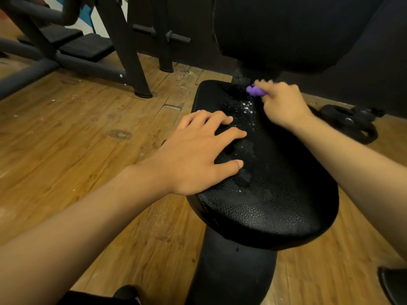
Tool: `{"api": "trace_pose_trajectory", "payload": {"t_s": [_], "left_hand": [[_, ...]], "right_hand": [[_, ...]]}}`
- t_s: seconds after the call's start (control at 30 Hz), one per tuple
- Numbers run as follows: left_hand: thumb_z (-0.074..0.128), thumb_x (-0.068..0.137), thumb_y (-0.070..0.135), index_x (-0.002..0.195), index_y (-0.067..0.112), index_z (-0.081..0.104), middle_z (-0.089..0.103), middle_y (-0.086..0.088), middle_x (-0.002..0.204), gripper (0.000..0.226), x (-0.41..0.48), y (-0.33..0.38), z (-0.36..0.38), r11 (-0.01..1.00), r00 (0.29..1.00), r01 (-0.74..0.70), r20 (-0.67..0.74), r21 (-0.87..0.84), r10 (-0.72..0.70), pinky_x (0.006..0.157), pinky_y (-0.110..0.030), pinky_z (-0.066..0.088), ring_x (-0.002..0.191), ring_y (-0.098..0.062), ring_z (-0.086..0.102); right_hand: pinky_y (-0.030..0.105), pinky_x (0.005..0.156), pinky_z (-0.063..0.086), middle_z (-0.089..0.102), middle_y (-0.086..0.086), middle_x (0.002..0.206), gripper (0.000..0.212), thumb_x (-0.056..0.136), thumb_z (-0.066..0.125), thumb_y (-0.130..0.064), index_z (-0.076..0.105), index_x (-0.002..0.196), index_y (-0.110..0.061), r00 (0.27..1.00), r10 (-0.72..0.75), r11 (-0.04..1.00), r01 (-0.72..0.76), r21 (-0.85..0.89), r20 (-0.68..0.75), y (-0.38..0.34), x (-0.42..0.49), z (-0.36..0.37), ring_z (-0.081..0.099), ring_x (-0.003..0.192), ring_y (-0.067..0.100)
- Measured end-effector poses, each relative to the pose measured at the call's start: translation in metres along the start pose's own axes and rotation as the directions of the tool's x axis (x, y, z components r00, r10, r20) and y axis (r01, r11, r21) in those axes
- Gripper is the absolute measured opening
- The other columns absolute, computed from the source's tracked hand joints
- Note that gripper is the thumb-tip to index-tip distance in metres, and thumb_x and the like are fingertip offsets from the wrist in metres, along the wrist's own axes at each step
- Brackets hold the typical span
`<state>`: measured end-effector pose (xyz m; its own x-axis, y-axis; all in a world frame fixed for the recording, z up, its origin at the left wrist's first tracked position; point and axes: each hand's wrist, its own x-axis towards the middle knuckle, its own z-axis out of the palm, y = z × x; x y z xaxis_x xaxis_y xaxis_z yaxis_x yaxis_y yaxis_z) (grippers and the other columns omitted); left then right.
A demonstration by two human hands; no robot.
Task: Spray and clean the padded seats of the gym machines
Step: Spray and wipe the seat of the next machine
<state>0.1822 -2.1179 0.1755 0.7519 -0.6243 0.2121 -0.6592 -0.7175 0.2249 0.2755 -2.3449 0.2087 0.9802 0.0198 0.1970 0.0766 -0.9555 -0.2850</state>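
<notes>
A black padded seat [275,205] of a gym machine fills the middle of the head view, with white wet spray droplets [244,108] on its far part. My left hand [198,150] rests flat on the seat's left side, fingers spread. My right hand [282,104] is at the seat's far end, fingers curled round a small purple cloth [253,90] that sticks out to the left and touches the pad. Above it rises the black padded backrest [297,29].
Wooden plank floor [77,128] surrounds the seat. Black machine frames and foot pads [88,47] stand at the back left. A black weight piece [352,122] lies on the floor at the right. Another dark object [394,282] shows at the bottom right corner.
</notes>
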Motion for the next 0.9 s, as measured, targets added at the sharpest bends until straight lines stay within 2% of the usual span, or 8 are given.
{"api": "trace_pose_trajectory", "payload": {"t_s": [0.1, 0.2, 0.33, 0.47, 0.57, 0.7, 0.8, 0.9], "left_hand": [[0.023, 0.086, 0.071, 0.152, 0.033, 0.038, 0.033, 0.006, 0.156, 0.078, 0.000, -0.001, -0.001, 1.000, 1.000, 0.008, -0.010, -0.015, -0.008, 0.123, -0.037, 0.013, 0.146, -0.015, 0.023], [0.024, 0.084, 0.073, 0.152, 0.021, 0.035, 0.037, 0.005, 0.153, 0.086, 0.000, 0.001, -0.003, 0.998, 0.999, 0.029, -0.020, -0.048, -0.030, 0.123, -0.036, 0.015, 0.144, -0.015, 0.027], [0.026, 0.082, 0.073, 0.152, 0.017, 0.034, 0.036, 0.004, 0.156, 0.090, -0.001, 0.004, -0.003, 0.996, 0.999, 0.031, -0.035, -0.089, -0.034, 0.122, -0.028, 0.007, 0.148, -0.013, 0.023], [0.028, 0.075, 0.072, 0.148, 0.019, 0.041, 0.032, 0.005, 0.160, 0.091, -0.002, 0.003, -0.005, 0.999, 1.000, -0.013, -0.010, -0.053, 0.013, 0.123, -0.028, 0.003, 0.151, -0.012, 0.018], [0.026, 0.078, 0.061, 0.147, 0.019, 0.043, 0.035, 0.004, 0.159, 0.082, -0.003, -0.001, -0.005, 0.996, 0.999, -0.042, -0.020, -0.079, 0.041, 0.122, -0.027, 0.003, 0.150, -0.013, 0.021], [0.032, 0.080, 0.044, 0.137, 0.022, 0.047, 0.044, 0.006, 0.150, 0.063, 0.001, -0.005, -0.002, 0.959, 0.998, 0.052, -0.015, -0.278, -0.059, 0.116, -0.019, 0.011, 0.141, -0.009, 0.029], [0.044, 0.085, 0.038, 0.131, 0.026, 0.046, 0.050, 0.005, 0.138, 0.048, 0.010, 0.001, -0.013, 0.902, 0.980, 0.190, 0.024, -0.387, -0.196, 0.112, -0.034, 0.031, 0.130, -0.013, 0.040], [0.054, 0.098, 0.026, 0.139, 0.018, 0.044, 0.047, 0.003, 0.139, 0.042, 0.021, 0.009, -0.028, 0.888, 0.958, 0.192, -0.115, -0.417, -0.261, 0.107, -0.030, 0.034, 0.132, -0.013, 0.041]], "right_hand": [[0.040, 0.125, 0.019, 0.036, 0.003, 0.159, 0.052, 0.101, 0.044, -0.005, 0.041, 0.151, -0.022, 0.996, -0.084, 0.996, 0.084, 0.004, 0.009, 0.000, -0.030, 0.005, 0.028, 0.149, 0.019], [0.042, 0.125, 0.019, 0.035, -0.001, 0.159, 0.056, 0.100, 0.045, -0.004, 0.042, 0.151, -0.025, 0.988, -0.142, 0.988, 0.138, 0.071, 0.060, -0.008, -0.070, 0.001, 0.026, 0.150, 0.018], [0.031, 0.125, 0.017, 0.039, -0.006, 0.156, 0.059, 0.096, 0.051, 0.004, 0.046, 0.148, -0.023, 0.951, -0.292, 0.951, 0.276, 0.139, 0.105, -0.025, -0.145, -0.015, 0.026, 0.148, 0.005], [0.022, 0.123, 0.015, 0.038, -0.013, 0.156, 0.058, 0.095, 0.052, -0.003, 0.044, 0.150, -0.023, 0.926, -0.360, 0.927, 0.343, 0.151, 0.110, -0.030, -0.198, -0.018, 0.024, 0.147, -0.003], [0.020, 0.123, 0.011, 0.036, -0.009, 0.157, 0.059, 0.097, 0.053, 0.001, 0.041, 0.151, -0.021, 0.940, -0.328, 0.941, 0.316, 0.123, 0.091, -0.032, -0.185, -0.015, 0.020, 0.149, 0.001], [0.026, 0.124, 0.005, 0.027, 0.000, 0.163, 0.059, 0.100, 0.046, 0.001, 0.034, 0.154, -0.017, 0.974, -0.209, 0.978, 0.206, 0.042, 0.083, -0.046, -0.135, -0.005, 0.011, 0.153, 0.014], [0.035, 0.124, 0.006, 0.025, 0.005, 0.164, 0.059, 0.101, 0.045, -0.004, 0.026, 0.156, -0.014, 0.984, -0.121, 0.993, 0.120, 0.020, 0.127, -0.055, -0.106, -0.004, 0.010, 0.154, 0.020], [0.034, 0.123, -0.003, 0.009, 0.003, 0.167, 0.067, 0.103, 0.046, -0.017, 0.011, 0.160, -0.020, 0.965, -0.163, 0.971, 0.119, 0.210, 0.205, -0.048, -0.108, -0.013, -0.004, 0.154, 0.017]]}}
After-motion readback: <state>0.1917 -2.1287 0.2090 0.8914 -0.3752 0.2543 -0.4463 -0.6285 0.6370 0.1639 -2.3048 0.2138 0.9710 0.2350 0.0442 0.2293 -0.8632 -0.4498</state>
